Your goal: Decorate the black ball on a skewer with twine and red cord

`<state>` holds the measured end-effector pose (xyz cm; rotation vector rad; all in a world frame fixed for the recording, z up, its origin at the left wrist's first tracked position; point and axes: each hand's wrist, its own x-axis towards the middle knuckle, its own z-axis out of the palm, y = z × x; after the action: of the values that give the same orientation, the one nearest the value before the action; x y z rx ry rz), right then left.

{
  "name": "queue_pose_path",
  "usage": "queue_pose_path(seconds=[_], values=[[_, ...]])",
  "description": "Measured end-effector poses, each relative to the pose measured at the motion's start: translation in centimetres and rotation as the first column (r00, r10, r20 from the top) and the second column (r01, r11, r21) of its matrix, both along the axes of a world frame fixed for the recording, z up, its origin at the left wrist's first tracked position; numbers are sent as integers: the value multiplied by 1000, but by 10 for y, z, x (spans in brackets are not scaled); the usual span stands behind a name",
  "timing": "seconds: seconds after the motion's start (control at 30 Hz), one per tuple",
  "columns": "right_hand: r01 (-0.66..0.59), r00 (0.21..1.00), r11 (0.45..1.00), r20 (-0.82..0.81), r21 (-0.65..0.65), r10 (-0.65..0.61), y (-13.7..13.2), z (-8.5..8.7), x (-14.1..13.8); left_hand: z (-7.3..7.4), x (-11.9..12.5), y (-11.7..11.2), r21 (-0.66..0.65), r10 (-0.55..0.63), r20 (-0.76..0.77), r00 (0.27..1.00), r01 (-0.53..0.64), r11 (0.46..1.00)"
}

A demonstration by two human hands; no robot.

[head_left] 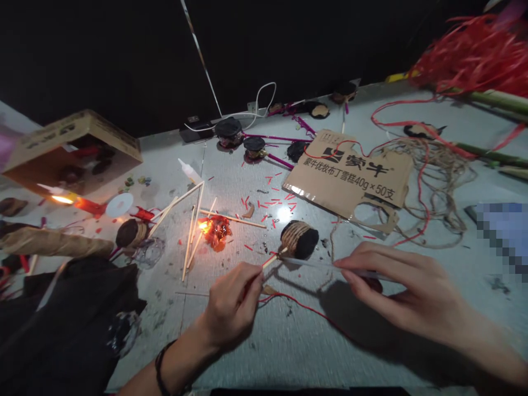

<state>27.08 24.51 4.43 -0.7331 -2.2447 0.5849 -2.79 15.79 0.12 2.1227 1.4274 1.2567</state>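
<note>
My left hand pinches a thin wooden stick, and a black ball wrapped in brown twine sits on its far end. My right hand holds a long, thin, pale strip, and its tip reaches under the ball near the stick. Just left of my hands, a small flame burns on a melted orange lump. Several loose wooden sticks lie around it. A red cord runs on the table beneath my left hand.
A printed cardboard sheet lies beyond my hands, beside tangled twine. Several black-topped pieces on pink sticks stand behind. A second flame burns by a tilted cardboard box at left. Dark cloth covers the lower left.
</note>
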Motion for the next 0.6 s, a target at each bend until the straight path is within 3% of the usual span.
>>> queue_pose_path(seconds=[0.4, 0.6], values=[[14, 998, 1000, 63, 11, -14, 2, 0, 2, -2, 0, -3, -7, -87, 15, 996, 88, 996], [7, 995, 999, 102, 34, -11, 2, 2, 8, -2, 1, -3, -4, -66, 9, 998, 66, 998]])
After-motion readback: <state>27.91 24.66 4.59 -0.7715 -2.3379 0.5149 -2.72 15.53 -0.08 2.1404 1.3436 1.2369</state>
